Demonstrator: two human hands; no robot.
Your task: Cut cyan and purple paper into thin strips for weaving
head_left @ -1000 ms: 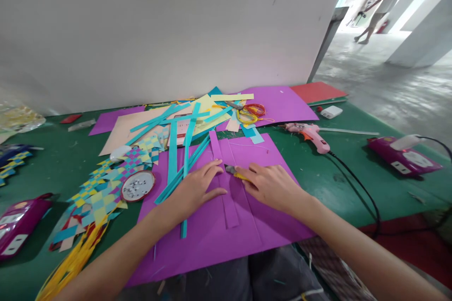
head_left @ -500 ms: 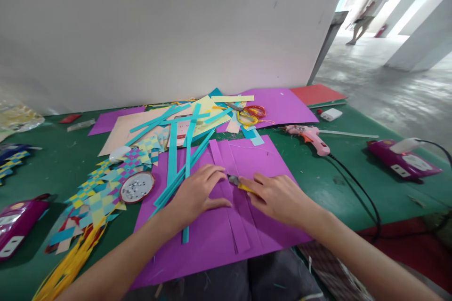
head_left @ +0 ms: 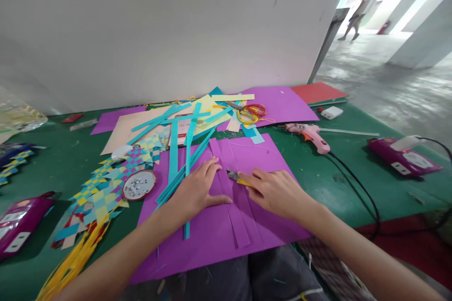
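Observation:
My right hand [head_left: 273, 190] is closed around a yellow box cutter [head_left: 244, 182]. Its blade end rests on a purple paper strip [head_left: 223, 171] that lies lengthwise over a larger purple sheet [head_left: 197, 256]. On the left side of that strip, my left hand [head_left: 197, 186] presses down with its thumb and fingers apart. Several teal paper strips [head_left: 173, 155] lie on the sheet beside and partly under my left hand.
Scissors [head_left: 247, 113] lie among paper scraps at the back. A pink glue gun [head_left: 310, 136] and its cord are at right, near a purple power strip [head_left: 404, 160]. At left are a dish of small beads [head_left: 139, 185], woven paper pieces [head_left: 106, 188] and yellow strands [head_left: 76, 256].
My left fingertips have shifted slightly away from me along the strip and apart from the blade. My right hand keeps the box cutter nearly in place. The person in the background has walked leftward.

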